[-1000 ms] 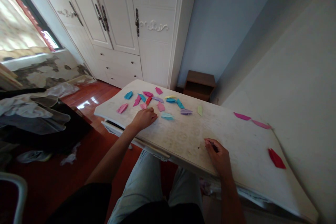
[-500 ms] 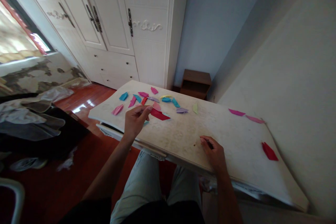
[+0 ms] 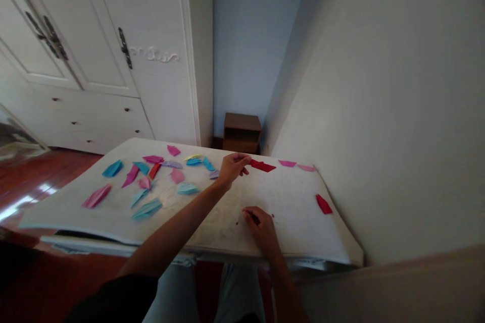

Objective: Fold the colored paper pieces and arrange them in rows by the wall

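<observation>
My left hand [image 3: 234, 166] is stretched over the far middle of the table, pinching one end of a red folded paper [image 3: 263, 165] that points right. My right hand [image 3: 260, 225] is low over the front of the table, its fingers curled together with nothing visible in them. Left of my arm lie several folded papers, among them a pink one [image 3: 97, 196], a light blue one [image 3: 147, 209] and a blue one [image 3: 112, 168]. At the right end are a magenta paper [image 3: 287, 163], a pink paper [image 3: 306, 167] and another red paper [image 3: 324, 204].
The pale table [image 3: 223, 217] borders a wall [image 3: 371, 111] on its right. Behind it stand a white wardrobe [image 3: 162, 96] and a small brown cabinet [image 3: 242, 121]. A drawer [image 3: 91, 244] sticks out slightly at the table's front left.
My left hand has carried the red folded paper rightward over the table, away from the scattered papers. The view has turned right. My right hand stays low near the front edge.
</observation>
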`<state>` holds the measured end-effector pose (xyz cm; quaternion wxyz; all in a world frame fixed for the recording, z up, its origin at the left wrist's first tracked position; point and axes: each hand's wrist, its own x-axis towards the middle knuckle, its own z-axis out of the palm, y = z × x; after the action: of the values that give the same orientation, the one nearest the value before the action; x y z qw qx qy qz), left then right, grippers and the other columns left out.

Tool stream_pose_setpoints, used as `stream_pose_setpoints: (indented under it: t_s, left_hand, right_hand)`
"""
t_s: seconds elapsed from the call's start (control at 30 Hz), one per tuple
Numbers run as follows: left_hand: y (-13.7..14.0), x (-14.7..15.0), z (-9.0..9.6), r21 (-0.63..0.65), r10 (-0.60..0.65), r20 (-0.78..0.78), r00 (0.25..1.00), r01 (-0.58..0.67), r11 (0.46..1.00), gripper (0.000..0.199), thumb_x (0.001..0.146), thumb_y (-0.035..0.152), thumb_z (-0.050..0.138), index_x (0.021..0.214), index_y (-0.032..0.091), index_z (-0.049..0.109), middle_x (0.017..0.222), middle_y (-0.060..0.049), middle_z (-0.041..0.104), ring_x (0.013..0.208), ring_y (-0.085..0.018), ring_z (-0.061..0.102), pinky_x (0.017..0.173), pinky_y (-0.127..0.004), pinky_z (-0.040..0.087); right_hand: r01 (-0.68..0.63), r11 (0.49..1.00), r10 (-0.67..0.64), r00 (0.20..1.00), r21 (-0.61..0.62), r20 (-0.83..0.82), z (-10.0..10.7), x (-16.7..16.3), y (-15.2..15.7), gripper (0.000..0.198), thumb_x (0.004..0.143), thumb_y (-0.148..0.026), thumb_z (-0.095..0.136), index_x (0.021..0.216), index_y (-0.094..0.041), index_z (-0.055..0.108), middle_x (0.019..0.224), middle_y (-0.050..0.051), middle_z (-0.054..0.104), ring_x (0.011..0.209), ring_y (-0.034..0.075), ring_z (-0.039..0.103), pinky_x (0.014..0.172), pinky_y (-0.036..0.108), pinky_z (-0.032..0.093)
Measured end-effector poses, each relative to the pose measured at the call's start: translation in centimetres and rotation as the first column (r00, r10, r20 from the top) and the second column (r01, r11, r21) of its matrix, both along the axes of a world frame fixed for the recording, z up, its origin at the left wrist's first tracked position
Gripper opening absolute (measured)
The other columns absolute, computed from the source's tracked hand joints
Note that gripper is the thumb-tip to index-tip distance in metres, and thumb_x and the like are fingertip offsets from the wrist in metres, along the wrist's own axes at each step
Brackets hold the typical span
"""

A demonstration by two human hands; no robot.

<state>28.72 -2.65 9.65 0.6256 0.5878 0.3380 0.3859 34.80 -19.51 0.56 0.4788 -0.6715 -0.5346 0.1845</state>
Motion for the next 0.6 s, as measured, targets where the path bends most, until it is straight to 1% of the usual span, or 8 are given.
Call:
stream_pose_setpoints:
  t_s: [0.03, 0.07, 0.13, 0.2, 0.27, 0.37, 0.43, 0.6]
  left_hand:
    - [0.6, 1.9, -0.3, -0.007, 0.001, -0.076, 0.997, -0.002, 1.0, 0.026, 0.075, 0.036, 0.07, 0.087, 0.013, 0.068, 0.076, -0.004, 0.07, 0.044, -0.006, 0.056, 0.04, -0.016, 0.037]
    - [1.2, 3.7, -0.7, -0.011, -0.004, -0.113, 0.994, 0.003, 1.0, 0.023, 0.077, 0.033, 0.068, 0.087, 0.012, 0.068, 0.078, -0.005, 0.071, 0.044, -0.006, 0.056, 0.039, -0.016, 0.036]
    - [2.2, 6.8, -1.9, -0.023, -0.002, -0.177, 0.984, -0.003, 1.0, 0.02, 0.078, 0.03, 0.067, 0.085, 0.011, 0.068, 0.075, -0.005, 0.07, 0.038, -0.004, 0.051, 0.036, -0.016, 0.032]
    - [3.0, 9.2, -3.3, -0.043, 0.013, -0.251, 0.968, -0.025, 0.999, 0.017, 0.081, 0.027, 0.065, 0.085, 0.011, 0.067, 0.071, -0.003, 0.068, 0.037, -0.003, 0.048, 0.036, -0.015, 0.032]
    - [3.8, 11.1, -4.7, -0.06, 0.031, -0.327, 0.945, -0.054, 0.997, 0.016, 0.083, 0.026, 0.063, 0.087, 0.01, 0.067, 0.068, -0.002, 0.066, 0.038, -0.003, 0.049, 0.038, -0.015, 0.035]
    - [4.8, 13.1, -6.4, -0.053, 0.051, -0.422, 0.905, -0.081, 0.995, 0.02, 0.087, 0.03, 0.061, 0.091, 0.01, 0.065, 0.067, 0.0, 0.064, 0.043, -0.005, 0.052, 0.042, -0.017, 0.041]
    - [5.4, 13.9, -7.2, -0.025, 0.067, -0.467, 0.882, -0.089, 0.996, 0.022, 0.088, 0.032, 0.06, 0.094, 0.011, 0.064, 0.067, 0.0, 0.065, 0.046, -0.007, 0.055, 0.044, -0.019, 0.045]
    - [6.7, 14.4, -8.2, 0.09, 0.128, -0.525, 0.841, -0.095, 0.991, 0.018, 0.083, 0.027, 0.059, 0.091, 0.014, 0.069, 0.064, -0.002, 0.067, 0.048, -0.011, 0.061, 0.045, -0.019, 0.043]
  right_hand:
    - [0.001, 1.0, -0.001, 1.0, 0.003, 0.002, 0.0, 0.0, 0.0, 0.025, 0.088, -0.034, 0.051, 0.093, -0.02, 0.071, 0.092, 0.006, 0.072, 0.085, 0.02, 0.065, 0.079, 0.031, 0.05]
    - [0.002, 1.0, -0.002, 1.0, 0.004, 0.003, 0.0, 0.0, 0.0, 0.024, 0.089, -0.032, 0.051, 0.093, -0.02, 0.071, 0.092, 0.006, 0.072, 0.085, 0.02, 0.065, 0.079, 0.031, 0.049]
    - [0.001, 1.0, -0.001, 1.0, 0.006, 0.003, 0.0, -0.1, 0.0, 0.023, 0.089, -0.03, 0.051, 0.093, -0.019, 0.071, 0.092, 0.006, 0.072, 0.085, 0.019, 0.064, 0.079, 0.03, 0.048]
    - [-0.005, 1.0, 0.005, 1.0, 0.005, -0.001, 0.1, -0.1, -0.1, 0.023, 0.089, -0.029, 0.051, 0.093, -0.018, 0.07, 0.091, 0.006, 0.072, 0.084, 0.019, 0.064, 0.078, 0.029, 0.048]
    - [-0.009, 1.0, 0.009, 1.0, 0.004, -0.007, 0.2, -0.1, -0.2, 0.022, 0.089, -0.029, 0.051, 0.093, -0.018, 0.07, 0.09, 0.006, 0.072, 0.084, 0.019, 0.064, 0.077, 0.029, 0.047]
    - [-0.01, 1.0, 0.01, 1.0, 0.006, -0.015, 0.3, -0.1, -0.2, 0.021, 0.089, -0.028, 0.052, 0.093, -0.018, 0.071, 0.09, 0.005, 0.072, 0.083, 0.018, 0.064, 0.076, 0.028, 0.046]
    - [-0.013, 1.0, 0.013, 1.0, 0.001, -0.013, 0.3, -0.1, -0.2, 0.02, 0.089, -0.026, 0.053, 0.092, -0.019, 0.071, 0.089, 0.004, 0.072, 0.083, 0.018, 0.064, 0.076, 0.028, 0.045]
    - [0.001, 1.0, -0.001, 1.0, -0.02, 0.007, 0.5, -0.2, -0.3, 0.018, 0.088, -0.025, 0.054, 0.092, -0.021, 0.072, 0.09, 0.003, 0.072, 0.083, 0.017, 0.063, 0.078, 0.027, 0.043]
